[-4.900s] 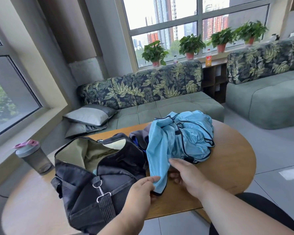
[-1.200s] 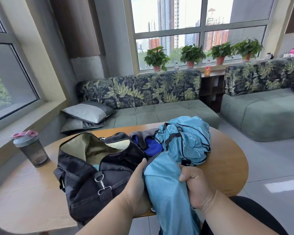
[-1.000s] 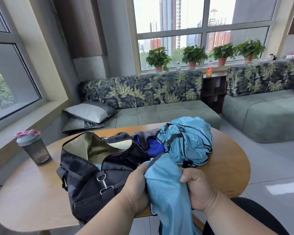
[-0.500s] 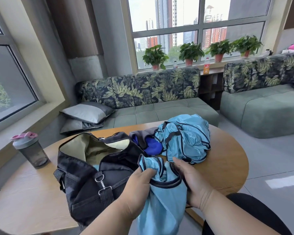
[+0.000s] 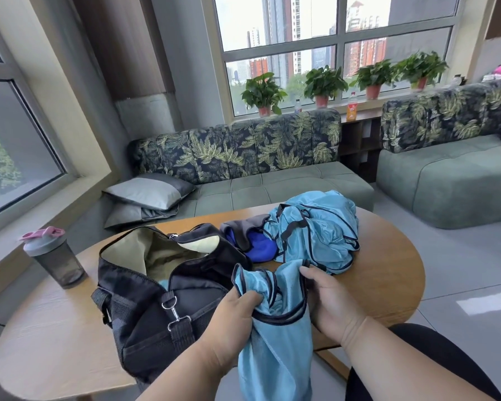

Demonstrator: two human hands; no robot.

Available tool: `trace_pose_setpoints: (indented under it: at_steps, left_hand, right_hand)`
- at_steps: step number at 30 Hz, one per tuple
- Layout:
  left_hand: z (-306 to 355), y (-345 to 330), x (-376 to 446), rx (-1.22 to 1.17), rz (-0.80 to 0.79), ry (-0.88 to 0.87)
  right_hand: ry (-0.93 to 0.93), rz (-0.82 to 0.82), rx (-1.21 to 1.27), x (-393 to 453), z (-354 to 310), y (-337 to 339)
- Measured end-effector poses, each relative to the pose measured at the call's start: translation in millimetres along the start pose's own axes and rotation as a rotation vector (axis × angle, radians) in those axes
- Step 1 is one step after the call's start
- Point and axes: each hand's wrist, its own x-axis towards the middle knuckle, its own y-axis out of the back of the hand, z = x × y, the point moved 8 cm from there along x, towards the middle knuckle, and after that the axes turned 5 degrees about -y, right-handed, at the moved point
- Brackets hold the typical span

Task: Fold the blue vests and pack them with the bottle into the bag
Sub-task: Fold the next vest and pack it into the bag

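Table [image 5: 388, 273], round and wooden, carries nearly everything here. On its left half sits the black bag [image 5: 156, 302], unzipped, its pale lining showing. Right of the bag's far end lies a heap of blue vests [image 5: 315, 230] (light blue with dark piping), with a darker blue cloth [image 5: 259, 247] tucked between heap and bag. At the near edge one vest [image 5: 275, 340] hangs down past the table rim, held up by both hands. The left hand [image 5: 232, 325] has its fingers clenched into the vest's upper left edge, touching the bag's side; the right hand [image 5: 327, 299] grips the right edge, thumb on top. The bottle [image 5: 54, 256], dark with a grey lid and pink cap, stands upright at the table's far left, well apart from the bag.
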Motion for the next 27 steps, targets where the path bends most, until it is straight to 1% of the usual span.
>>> trace_pose_setpoints:
  at_steps: [4,6,8,10,12,15,16,19,22,24,27]
  left_hand:
    - [-5,9,3,0.138,0.051,-0.009]
    - [-2,9,4,0.208,0.051,-0.042]
    - [7,6,3,0.353,0.046,-0.146]
    - [22,0,-2,0.574,0.060,-0.301]
    - [31,-7,-7,0.690,0.054,-0.378]
    - [34,-18,-10,0.727,-0.009,-0.456]
    - [31,-20,-10,0.753,-0.023,-0.454]
    - [27,-26,-10,0.832,-0.056,-0.462]
    - [32,-37,-19,0.874,-0.101,-0.512]
    - [34,-40,-21,0.884,-0.117,-0.495]
    - [31,-44,-23,0.933,-0.140,-0.473]
  right_hand:
    - [0.073,-0.021,0.014,0,-9,0]
    - [0.108,-0.054,-0.008,-1,-12,-2]
    - [0.146,-0.098,-0.063,-4,-14,-9]
    - [0.173,-0.128,-0.148,-10,-12,-18]
    - [0.181,-0.159,-0.241,-18,-8,-28]
    - [0.175,-0.225,-0.334,-31,-1,-43]
    - [0.179,-0.238,-0.354,-33,0,-47]
    - [0.172,-0.293,-0.353,-38,1,-54]
    - [0.178,-0.379,-0.348,-44,1,-63]
    - [0.219,-0.353,-0.397,-46,-1,-64]
    - [0.275,-0.263,-0.502,-44,-4,-61]
